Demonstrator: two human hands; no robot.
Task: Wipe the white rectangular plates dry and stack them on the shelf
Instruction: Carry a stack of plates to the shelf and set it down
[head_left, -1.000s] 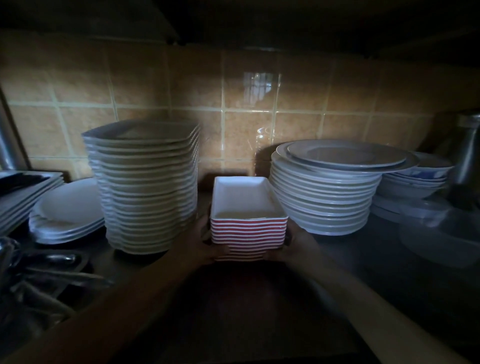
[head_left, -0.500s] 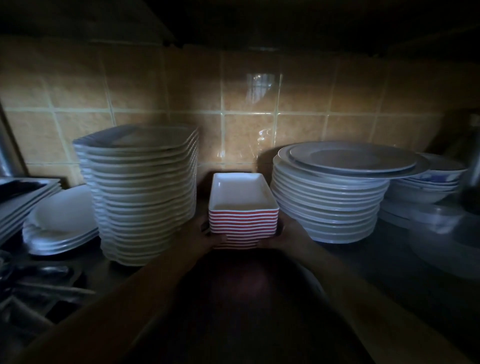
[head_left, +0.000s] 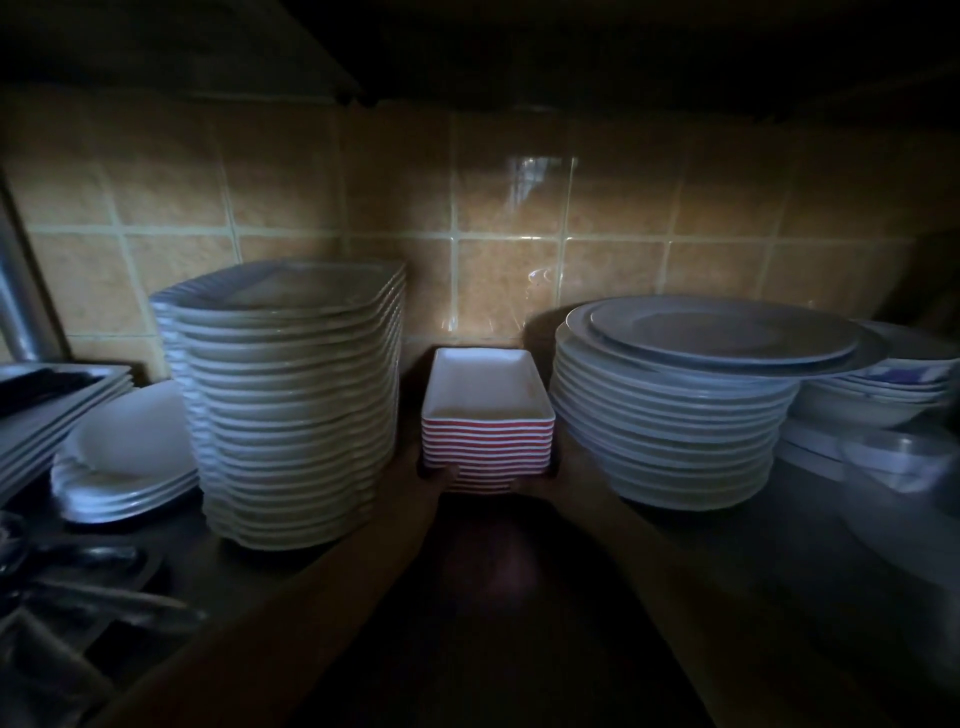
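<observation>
A stack of white rectangular plates (head_left: 487, 395) with red outer sides stands on the dark shelf (head_left: 519, 571), in the gap between two taller piles. My left hand (head_left: 415, 480) grips the stack's lower left corner, thumb on its front. My right hand (head_left: 558, 480) holds the lower right side. Both hands are dim and partly hidden by the neighbouring piles. The stack's far end is close to the tiled wall.
A tall pile of white squarish plates (head_left: 291, 405) stands to the left, and round plates (head_left: 670, 410) to the right. Bowls (head_left: 883, 389) and a clear container (head_left: 893, 457) sit far right. Oval dishes (head_left: 124, 462), metal trays (head_left: 47, 400) and utensils (head_left: 78, 571) lie left.
Both hands have pushed the red-sided stack further back along the shelf, into the gap between the two piles and nearer the wall.
</observation>
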